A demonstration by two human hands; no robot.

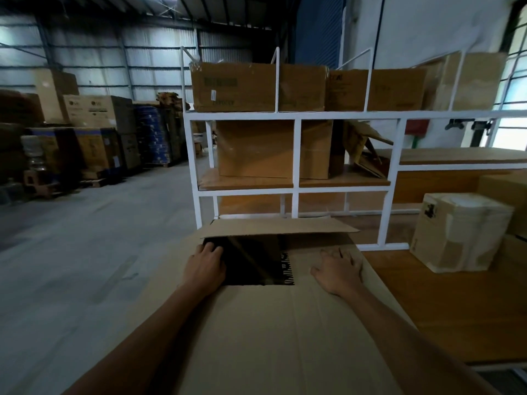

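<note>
A large cardboard box (271, 332) fills the lower middle of the head view, its near flap lying across the top. The far flap (279, 228) stands partly raised, leaving a dark opening (251, 260) between the flaps. My left hand (204, 266) lies at the left edge of that opening, its fingers curled over the box's rim. Flat on the right-hand flap rests my right hand (338, 270), fingers spread. Something dark with white print shows inside the opening.
A white metal shelf rack (296, 155) holding several cardboard boxes stands just behind the box. A small taped box (459, 232) sits on the wooden table (456, 309) to the right. Stacked cartons (94, 132) line the far left across a concrete floor.
</note>
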